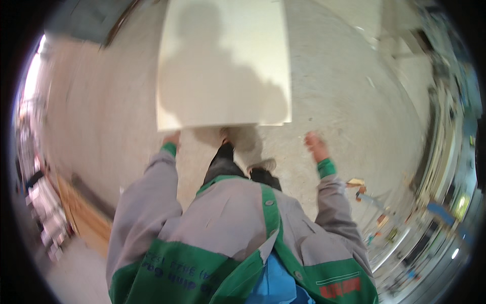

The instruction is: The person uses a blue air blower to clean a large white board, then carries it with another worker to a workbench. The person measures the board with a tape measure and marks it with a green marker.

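A large cream rectangular board (pixel 223 66) fills the upper middle of the head view, with my shadow across it. Its near edge hangs over my feet and hides the toe of one light shoe (pixel 248 142). My left hand (pixel 172 137) is at the board's near left corner, fingers tucked under the edge and gripping it. My right hand (pixel 315 146) is in the air just right of and below the near right corner. It is off the board, fingers loosely apart and holding nothing. I wear a grey and green jacket with green cuffs.
The floor is pale concrete (pixel 354 101). A wooden plank or crate (pixel 83 215) lies at the lower left beside blurred clutter. Small orange and blue tools or scraps (pixel 367 197) are scattered at the lower right, and shelving curves along the right rim.
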`<move>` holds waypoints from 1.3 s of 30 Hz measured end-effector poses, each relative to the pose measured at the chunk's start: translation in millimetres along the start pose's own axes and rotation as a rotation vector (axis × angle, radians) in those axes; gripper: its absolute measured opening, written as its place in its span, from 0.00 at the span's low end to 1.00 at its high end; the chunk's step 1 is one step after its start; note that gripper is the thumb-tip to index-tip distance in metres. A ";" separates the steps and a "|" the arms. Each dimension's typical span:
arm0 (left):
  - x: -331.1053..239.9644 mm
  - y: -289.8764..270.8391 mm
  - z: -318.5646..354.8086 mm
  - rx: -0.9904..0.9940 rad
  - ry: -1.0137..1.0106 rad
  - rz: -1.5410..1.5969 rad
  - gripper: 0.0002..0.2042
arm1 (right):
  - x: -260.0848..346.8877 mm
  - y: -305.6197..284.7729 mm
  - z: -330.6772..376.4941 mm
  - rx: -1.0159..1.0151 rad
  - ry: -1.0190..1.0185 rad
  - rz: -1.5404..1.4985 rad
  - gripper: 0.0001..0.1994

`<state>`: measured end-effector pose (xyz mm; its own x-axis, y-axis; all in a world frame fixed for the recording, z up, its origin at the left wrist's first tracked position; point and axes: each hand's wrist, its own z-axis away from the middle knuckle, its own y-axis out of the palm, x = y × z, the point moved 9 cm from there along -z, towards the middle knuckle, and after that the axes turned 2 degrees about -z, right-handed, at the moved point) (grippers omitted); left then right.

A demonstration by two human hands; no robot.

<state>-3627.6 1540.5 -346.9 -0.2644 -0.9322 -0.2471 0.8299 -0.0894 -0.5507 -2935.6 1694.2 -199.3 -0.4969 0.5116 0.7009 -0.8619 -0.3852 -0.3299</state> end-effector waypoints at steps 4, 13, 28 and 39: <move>-86.9 136.3 58.7 0.215 0.592 -1.007 0.28 | -154.3 57.6 145.6 0.043 0.077 0.473 0.27; -268.0 376.1 234.8 0.675 0.458 -0.244 0.19 | -495.9 36.2 450.2 -0.514 1.211 -0.299 0.38; -556.6 609.5 351.0 0.170 1.074 -1.988 0.19 | -477.7 -147.7 437.3 -0.940 0.963 -0.643 0.31; -730.9 1161.8 751.0 0.728 1.414 -1.154 0.26 | -541.2 -223.0 358.5 -0.572 1.180 -1.052 0.37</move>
<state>-2101.2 1854.6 -207.4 -0.5670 0.5346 -0.6267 -0.0838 -0.7943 -0.6017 -2438.2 1227.9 -278.4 0.7086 0.7054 0.0139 -0.6376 0.6487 -0.4156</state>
